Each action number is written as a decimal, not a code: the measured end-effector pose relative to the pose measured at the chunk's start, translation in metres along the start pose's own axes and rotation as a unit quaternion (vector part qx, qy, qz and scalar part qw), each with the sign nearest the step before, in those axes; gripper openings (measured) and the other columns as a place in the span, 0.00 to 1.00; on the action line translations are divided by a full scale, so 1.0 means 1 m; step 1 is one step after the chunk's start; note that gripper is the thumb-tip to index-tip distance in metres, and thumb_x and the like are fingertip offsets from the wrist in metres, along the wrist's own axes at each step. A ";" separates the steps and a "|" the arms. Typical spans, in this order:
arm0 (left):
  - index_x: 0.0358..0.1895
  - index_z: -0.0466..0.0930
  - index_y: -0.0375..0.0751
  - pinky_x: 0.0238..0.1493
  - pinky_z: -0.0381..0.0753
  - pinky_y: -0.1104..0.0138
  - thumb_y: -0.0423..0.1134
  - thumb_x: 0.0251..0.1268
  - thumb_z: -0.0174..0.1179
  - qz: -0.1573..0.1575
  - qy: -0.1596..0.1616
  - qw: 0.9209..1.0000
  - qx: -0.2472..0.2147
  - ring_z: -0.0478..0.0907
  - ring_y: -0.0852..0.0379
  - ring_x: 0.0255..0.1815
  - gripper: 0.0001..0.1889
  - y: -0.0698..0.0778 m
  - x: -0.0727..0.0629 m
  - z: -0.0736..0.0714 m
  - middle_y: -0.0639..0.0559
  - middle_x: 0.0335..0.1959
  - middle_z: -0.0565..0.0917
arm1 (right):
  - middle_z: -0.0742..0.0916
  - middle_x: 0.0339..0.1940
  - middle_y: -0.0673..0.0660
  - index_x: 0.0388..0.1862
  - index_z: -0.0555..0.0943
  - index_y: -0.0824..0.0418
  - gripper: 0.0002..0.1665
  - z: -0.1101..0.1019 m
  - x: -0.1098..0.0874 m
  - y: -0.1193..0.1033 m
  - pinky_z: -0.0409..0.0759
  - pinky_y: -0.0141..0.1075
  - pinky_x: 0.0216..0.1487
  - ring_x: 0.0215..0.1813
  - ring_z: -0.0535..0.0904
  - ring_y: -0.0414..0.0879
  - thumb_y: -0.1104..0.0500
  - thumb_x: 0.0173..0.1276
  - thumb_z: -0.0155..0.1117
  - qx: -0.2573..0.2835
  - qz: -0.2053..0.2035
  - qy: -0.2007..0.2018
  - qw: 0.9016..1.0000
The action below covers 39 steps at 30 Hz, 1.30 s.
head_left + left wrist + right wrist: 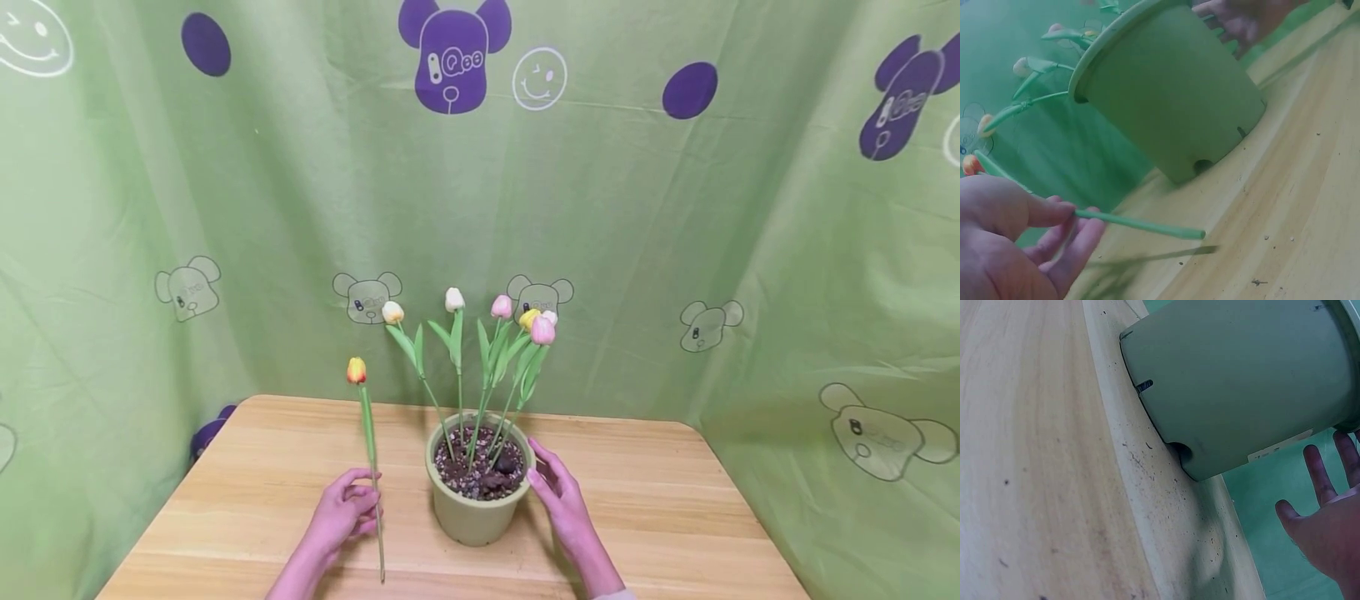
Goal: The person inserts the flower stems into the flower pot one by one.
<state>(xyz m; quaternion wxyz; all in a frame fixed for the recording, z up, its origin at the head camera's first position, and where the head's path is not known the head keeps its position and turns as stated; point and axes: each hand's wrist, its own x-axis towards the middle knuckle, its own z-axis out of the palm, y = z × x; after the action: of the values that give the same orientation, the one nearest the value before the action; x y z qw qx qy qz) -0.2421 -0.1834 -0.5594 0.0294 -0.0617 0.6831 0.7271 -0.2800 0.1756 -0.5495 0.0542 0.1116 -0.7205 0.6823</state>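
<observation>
My left hand pinches the thin green stem of an artificial tulip with a yellow and red bloom. In the left wrist view the bare end of that stem juts past the fingertips, over the table. To the right stands an olive-green flowerpot, filled with dark soil and small pebbles. Several tulips grow up from it: a cream one, a white one, pink ones and a yellow one. My right hand rests its fingertips at the pot's right rim, fingers spread and fairly straight.
Under the pot is a light wooden table with rounded back corners. Dark crumbs are scattered near the pot's base. A green curtain with printed bear heads hangs behind and on both sides.
</observation>
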 end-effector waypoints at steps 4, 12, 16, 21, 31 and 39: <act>0.65 0.75 0.35 0.35 0.91 0.66 0.26 0.70 0.59 0.017 0.012 1.000 -0.006 0.83 0.52 0.36 0.21 0.007 -0.001 0.004 0.43 0.43 0.82 | 0.73 0.78 0.63 0.79 0.67 0.57 0.30 0.000 0.000 0.000 0.74 0.25 0.67 0.70 0.75 0.39 0.60 0.81 0.56 -0.003 -0.004 0.000 1.000; 0.62 0.79 0.41 0.37 0.92 0.63 0.26 0.70 0.61 0.059 0.031 0.998 -0.018 0.86 0.50 0.37 0.19 0.039 -0.010 0.018 0.44 0.45 0.81 | 0.73 0.78 0.63 0.79 0.67 0.57 0.30 0.000 0.000 0.001 0.74 0.24 0.67 0.70 0.74 0.40 0.58 0.81 0.56 -0.012 -0.008 0.001 1.000; 0.63 0.79 0.41 0.42 0.93 0.59 0.26 0.70 0.61 0.076 0.034 0.996 -0.022 0.87 0.49 0.38 0.19 0.055 -0.014 0.025 0.44 0.46 0.81 | 0.73 0.78 0.63 0.79 0.67 0.57 0.30 -0.001 0.000 0.001 0.74 0.24 0.67 0.69 0.75 0.38 0.59 0.81 0.57 -0.014 -0.007 0.003 1.000; 0.64 0.79 0.41 0.45 0.92 0.59 0.27 0.71 0.61 0.102 0.032 0.994 -0.026 0.87 0.51 0.39 0.20 0.073 -0.017 0.035 0.42 0.47 0.81 | 0.73 0.78 0.63 0.79 0.67 0.57 0.30 -0.001 0.000 0.001 0.74 0.24 0.67 0.70 0.75 0.41 0.59 0.81 0.55 -0.020 -0.015 -0.002 1.000; 0.62 0.79 0.37 0.43 0.93 0.59 0.25 0.69 0.62 0.154 0.012 0.987 -0.054 0.87 0.49 0.39 0.19 0.111 -0.022 0.063 0.43 0.45 0.82 | 0.72 0.79 0.61 0.79 0.66 0.57 0.30 0.000 -0.001 0.001 0.73 0.24 0.68 0.68 0.75 0.34 0.60 0.81 0.56 -0.011 -0.008 -0.003 1.000; 0.61 0.80 0.37 0.44 0.93 0.57 0.24 0.69 0.62 0.184 0.000 0.981 -0.060 0.85 0.53 0.38 0.19 0.123 -0.017 0.083 0.40 0.46 0.82 | 0.72 0.79 0.58 0.79 0.67 0.54 0.30 -0.001 0.000 0.001 0.72 0.22 0.67 0.70 0.73 0.37 0.57 0.81 0.56 -0.013 0.004 0.002 1.000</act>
<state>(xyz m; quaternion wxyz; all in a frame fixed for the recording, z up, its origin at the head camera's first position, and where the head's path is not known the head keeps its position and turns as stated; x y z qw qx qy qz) -0.2453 -0.1077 -0.4307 -0.1086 0.0637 0.6379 0.7598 -0.2806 0.1764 -0.5504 0.0547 0.1069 -0.7294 0.6735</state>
